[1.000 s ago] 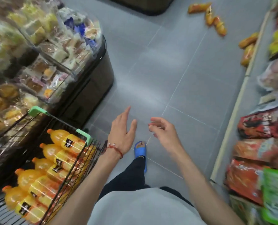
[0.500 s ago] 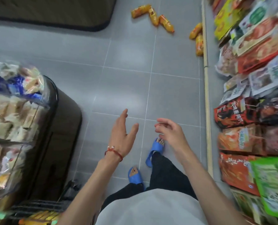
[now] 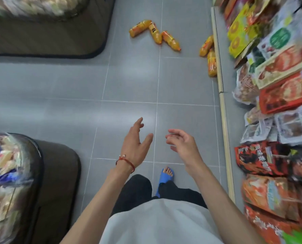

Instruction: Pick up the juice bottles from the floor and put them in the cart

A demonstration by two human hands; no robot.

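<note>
Left hand [image 3: 135,145]: fingers straight and apart, palm turned inward, holding nothing. A red cord bracelet [image 3: 125,160] sits on its wrist. Right hand [image 3: 182,143]: fingers loosely curled, holding nothing. The two hands hover near each other without touching, above the grey tiled floor [image 3: 129,81]. One foot in a blue sandal [image 3: 165,176] shows below them.

Five orange juice bottles [image 3: 154,34] lie on their sides on the floor, well ahead of the hands. Three form a touching cluster. Two lie end to end against the shelf's base rail [image 3: 223,95].

Containers:
- Display bin [image 3: 58,173], lower left: clear-wrapped bakery packets [image 3: 4,161], blurred.
- Second display bin [image 3: 49,37], upper left: pale wrapped goods, blurred.
- Shelf, right side: overlapping snack packets [image 3: 284,95].

Change from half a second ago: the cart edge at lower left has left the view, and the bottles appear nearer. Both hands keep the same pose.

Writing: a red-and-black packet [image 3: 257,155] carries Chinese characters. The bottle labels are too small to read.
</note>
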